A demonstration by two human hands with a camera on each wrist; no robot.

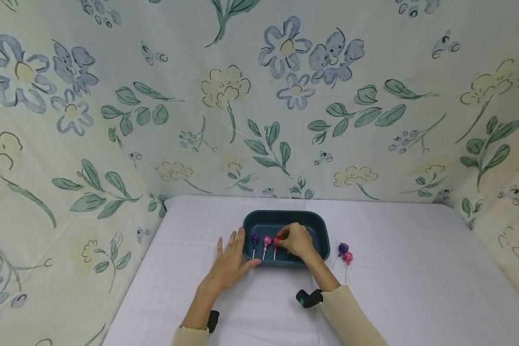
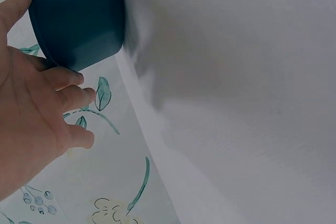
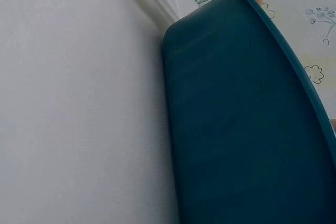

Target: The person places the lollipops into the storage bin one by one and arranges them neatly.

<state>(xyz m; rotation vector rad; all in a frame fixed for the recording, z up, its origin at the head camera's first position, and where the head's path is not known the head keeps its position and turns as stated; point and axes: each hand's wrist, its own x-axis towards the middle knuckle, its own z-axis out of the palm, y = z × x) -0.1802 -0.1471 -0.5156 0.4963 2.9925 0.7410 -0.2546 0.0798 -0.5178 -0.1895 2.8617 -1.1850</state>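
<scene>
A dark teal tray lies on the white cloth. Inside its left half, a purple lollipop, a pink lollipop and a red lollipop stand side by side, sticks toward the front. My right hand reaches over the tray and pinches the red lollipop near its head. My left hand touches the tray's left end with spread fingers, its thumb at the front rim. In the left wrist view, the left hand is against the tray wall. The right wrist view shows mostly the tray's outer side.
To the right of the tray, another purple lollipop and a pink one lie close together on the white cloth. A floral fabric rises behind the table and at both sides.
</scene>
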